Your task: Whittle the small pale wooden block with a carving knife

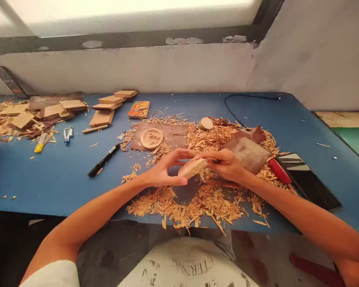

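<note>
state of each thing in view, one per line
Wooden block: held, tilted
Left hand: curled around the block
Right hand: curled at the block, grip partly hidden
Phone: lying face up, screen dark with a reflection
Black marker: lying flat
Round wooden piece: lying on a brown sheet
Shavings: loose, scattered

Blue table (54,171) against a pale wall (173,67), bright dark-framed window (131,18) above

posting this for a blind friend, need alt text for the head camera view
A person's left hand and right hand hold a small wooden block above a blue table strewn with wood shavings; a black marker and phone lie nearby.
</note>
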A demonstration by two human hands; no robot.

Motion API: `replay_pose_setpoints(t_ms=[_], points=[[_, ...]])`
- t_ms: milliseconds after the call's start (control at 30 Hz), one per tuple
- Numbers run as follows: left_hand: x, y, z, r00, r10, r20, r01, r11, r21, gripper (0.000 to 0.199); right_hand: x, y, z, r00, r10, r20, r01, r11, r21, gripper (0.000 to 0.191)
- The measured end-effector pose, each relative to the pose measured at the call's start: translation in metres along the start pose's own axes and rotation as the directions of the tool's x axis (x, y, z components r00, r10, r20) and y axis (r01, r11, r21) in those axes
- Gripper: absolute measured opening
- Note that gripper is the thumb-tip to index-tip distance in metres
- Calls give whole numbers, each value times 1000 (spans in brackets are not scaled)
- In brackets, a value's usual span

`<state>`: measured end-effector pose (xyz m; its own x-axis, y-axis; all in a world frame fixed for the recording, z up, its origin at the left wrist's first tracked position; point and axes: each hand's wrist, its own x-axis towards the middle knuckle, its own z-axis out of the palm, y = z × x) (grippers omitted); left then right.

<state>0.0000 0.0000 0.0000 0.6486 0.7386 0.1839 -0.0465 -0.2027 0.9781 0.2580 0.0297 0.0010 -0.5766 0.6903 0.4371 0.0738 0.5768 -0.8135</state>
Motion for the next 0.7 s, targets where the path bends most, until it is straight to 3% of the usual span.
replay_pose_setpoints(t_ms=[100, 200, 367, 467, 567, 700], points=[[-1, 1, 4, 995, 38, -91, -27, 993, 114, 86, -2, 0, 0, 1000, 11, -13, -12, 1000, -23, 25], [-2, 2, 7, 973, 113, -201, -49, 954, 296, 91, -3, 0, -1, 987, 117, -108, -123, 991, -54, 32], [-1, -3, 9, 903, 256, -344, 4, 797, 604, 90, -1, -1, -1, 941, 257, -219, -284, 954, -101, 41], [-1, -4, 8, 892, 296, -342, 41, 701, 712, 93, 1, -3, 1, 942, 296, -161, -314, 944, -102, 51], [-2, -1, 10, 901, 306, -308, 47, 638, 769, 96, 2, -6, 4, 937, 339, -89, -347, 931, -109, 46], [-4, 2, 12, 916, 277, -290, 69, 604, 794, 99, 2, -9, 8, 918, 384, -103, -395, 910, -123, 40]])
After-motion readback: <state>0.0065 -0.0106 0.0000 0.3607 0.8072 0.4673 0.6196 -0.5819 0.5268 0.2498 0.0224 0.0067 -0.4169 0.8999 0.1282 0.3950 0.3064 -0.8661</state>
